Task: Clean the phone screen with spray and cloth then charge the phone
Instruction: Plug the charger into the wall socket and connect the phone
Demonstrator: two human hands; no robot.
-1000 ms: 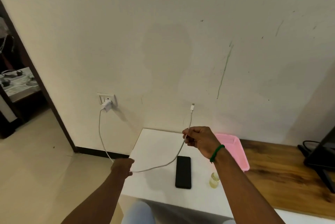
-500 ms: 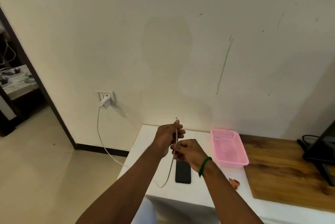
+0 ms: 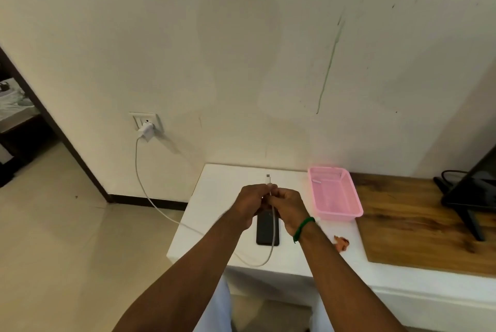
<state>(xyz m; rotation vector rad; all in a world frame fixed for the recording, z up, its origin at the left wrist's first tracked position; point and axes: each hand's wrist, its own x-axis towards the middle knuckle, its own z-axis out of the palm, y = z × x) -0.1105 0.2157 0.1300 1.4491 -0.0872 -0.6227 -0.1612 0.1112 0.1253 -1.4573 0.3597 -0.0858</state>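
The cream wall (image 3: 241,63) fills the upper part of the view, and a tiled floor (image 3: 53,251) lies at lower left. A white table (image 3: 228,178) stands against the wall. A wooden worktop (image 3: 429,232) adjoins it on the right and carries a black stand (image 3: 467,205). A pink plastic basket (image 3: 341,216) sits at the right rear of the table, touching the worktop edge.

Both forearms extend over the table front and the hands meet above its middle.
- The left hand (image 3: 249,201) has its fingers curled inward, and its thumb and fingertips pinch the charging cable (image 3: 273,227) just below the connector.
- The right hand (image 3: 288,205) is curled in the same way and grips the cable directly beside the left hand. The two sets of knuckles are touching or nearly so.
- A green wristband (image 3: 303,228) circles the right wrist.

The black phone (image 3: 264,229) lies flat on the table, screen side up, below and partly behind the hands. Neither hand touches it.

The cable runs from the white adapter (image 3: 146,130), which is plugged into the wall socket (image 3: 145,119). It hangs down, crosses to the table's left edge, loops near the front edge and rises across the phone to the hands. The connector (image 3: 268,176) projects upward above the fingers, clear of the phone.

A small orange-brown scrap (image 3: 341,242) lies on the table, right of the right wrist.
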